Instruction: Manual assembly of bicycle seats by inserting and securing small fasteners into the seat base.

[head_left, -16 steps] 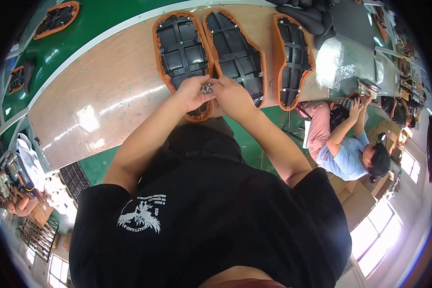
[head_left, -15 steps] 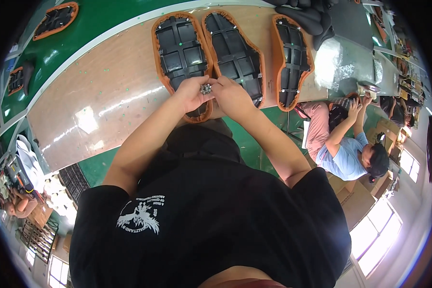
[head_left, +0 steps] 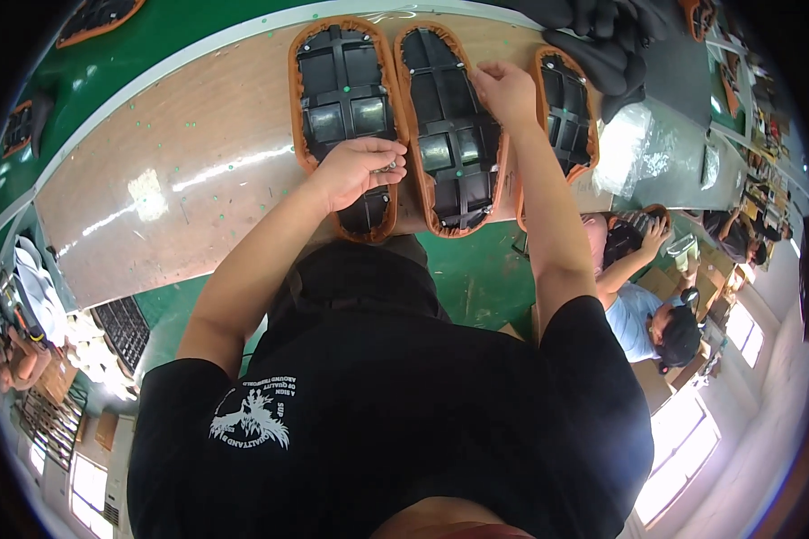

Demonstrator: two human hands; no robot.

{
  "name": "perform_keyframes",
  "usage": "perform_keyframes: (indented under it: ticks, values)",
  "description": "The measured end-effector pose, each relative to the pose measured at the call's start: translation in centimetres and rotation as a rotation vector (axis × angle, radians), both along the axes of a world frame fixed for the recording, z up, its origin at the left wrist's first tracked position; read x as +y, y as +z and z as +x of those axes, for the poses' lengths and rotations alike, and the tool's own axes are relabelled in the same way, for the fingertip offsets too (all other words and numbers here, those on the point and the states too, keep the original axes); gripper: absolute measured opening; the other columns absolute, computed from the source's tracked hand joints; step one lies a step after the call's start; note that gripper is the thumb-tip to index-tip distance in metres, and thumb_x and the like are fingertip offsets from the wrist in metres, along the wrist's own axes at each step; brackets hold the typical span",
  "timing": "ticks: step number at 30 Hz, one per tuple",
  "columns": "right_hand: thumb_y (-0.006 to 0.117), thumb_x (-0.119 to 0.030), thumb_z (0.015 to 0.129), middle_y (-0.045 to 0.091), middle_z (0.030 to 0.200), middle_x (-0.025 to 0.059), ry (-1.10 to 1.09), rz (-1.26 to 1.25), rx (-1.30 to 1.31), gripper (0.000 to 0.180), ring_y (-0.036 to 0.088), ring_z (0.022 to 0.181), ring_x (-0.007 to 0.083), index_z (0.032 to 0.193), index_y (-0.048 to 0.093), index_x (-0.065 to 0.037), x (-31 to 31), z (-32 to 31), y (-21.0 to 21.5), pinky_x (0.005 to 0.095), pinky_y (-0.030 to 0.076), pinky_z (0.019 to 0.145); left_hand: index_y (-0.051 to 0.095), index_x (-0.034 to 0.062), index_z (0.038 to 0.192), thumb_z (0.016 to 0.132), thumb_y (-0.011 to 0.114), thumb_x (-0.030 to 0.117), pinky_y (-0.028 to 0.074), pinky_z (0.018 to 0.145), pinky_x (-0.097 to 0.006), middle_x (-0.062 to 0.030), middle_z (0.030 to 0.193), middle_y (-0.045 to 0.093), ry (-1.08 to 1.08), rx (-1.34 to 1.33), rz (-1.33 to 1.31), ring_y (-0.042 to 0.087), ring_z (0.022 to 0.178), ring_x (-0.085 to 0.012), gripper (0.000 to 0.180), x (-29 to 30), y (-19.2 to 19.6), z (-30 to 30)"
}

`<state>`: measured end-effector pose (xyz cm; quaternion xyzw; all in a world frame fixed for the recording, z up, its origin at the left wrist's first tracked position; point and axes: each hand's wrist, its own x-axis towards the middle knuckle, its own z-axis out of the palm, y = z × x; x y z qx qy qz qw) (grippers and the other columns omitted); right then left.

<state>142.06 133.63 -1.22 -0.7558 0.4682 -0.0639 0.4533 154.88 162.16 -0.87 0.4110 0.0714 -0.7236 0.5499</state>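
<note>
My left hand [head_left: 358,171] is half closed around small silvery metal pieces [head_left: 389,166], mostly hidden by the fingers, above the lower part of the left padded panel [head_left: 343,88]. That panel lies back side up, with a black ribbed plastic back and a gathered orange cover around its rim. Beside it lies a similar middle panel [head_left: 454,146]. At this panel's upper right edge is my right hand [head_left: 510,92], thumb and fingers pinched together; whatever they hold is too small to make out. A third panel [head_left: 566,103] lies to the right, partly behind my right forearm.
The panels rest on a long brown worktable [head_left: 198,193]. Black molded parts [head_left: 593,63] are heaped at its far right. A co-worker in a light blue shirt [head_left: 634,328] sits to the right, handling another panel. Beyond the table is green floor [head_left: 189,40].
My right hand has left my left hand and moved up and right to the middle panel's edge. The middle panel now lies straighter and nearer me. My left hand keeps the metal pieces.
</note>
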Motion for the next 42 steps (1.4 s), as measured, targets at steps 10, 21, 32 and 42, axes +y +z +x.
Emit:
perform_keyframes:
  ticks: [10,21,32,42]
  values:
    - [0.068,-0.014,0.089,0.068,0.098,0.0090,0.672,-0.701,0.160,0.013,0.068,0.093,0.0336,0.099,0.074,-0.009,-2.4,1.9,-4.0,0.0433,0.056,0.083,0.069,0.0052,0.105,0.097,0.071,0.021,0.051,0.074,-0.024,0.0011,0.091,0.064,0.037,-0.005,0.087,0.060,0.081,-0.0091,0.018,-0.1,-1.1,1.0]
    - [0.061,-0.013,0.092,0.066,0.106,0.0125,0.931,-0.691,0.343,0.011,0.067,0.102,0.0337,0.096,0.068,-0.006,-4.2,3.4,-4.0,0.0432,0.056,0.088,0.066,-0.0034,0.123,0.100,0.060,0.010,0.055,0.092,-0.030,-0.0085,0.110,0.066,0.059,-0.007,-0.038,0.066,0.099,-0.0176,0.027,-1.1,-1.2,1.7]
    - [0.058,-0.012,0.089,0.063,0.116,0.0104,1.264,-0.615,0.490,0.018,0.066,0.113,0.0310,0.096,0.073,-0.008,-4.0,4.7,1.4,0.0411,0.055,0.095,0.065,-0.0008,0.124,0.097,0.066,0.008,0.055,0.083,-0.027,-0.0059,0.105,0.068,0.004,-0.049,-0.009,0.066,0.093,-0.0146,0.028,-1.0,-0.8,1.7]
    - [0.055,-0.015,0.092,0.067,0.112,0.0135,1.128,-0.584,0.362,0.021,0.066,0.109,0.0340,0.103,0.071,-0.006,-5.2,3.1,-0.5,0.0438,0.054,0.093,0.066,-0.0003,0.121,0.097,0.066,0.009,0.055,0.075,-0.025,-0.0035,0.097,0.067,-0.017,-0.072,-0.003,0.065,0.082,-0.0115,0.026,-2.2,0.1,1.7]
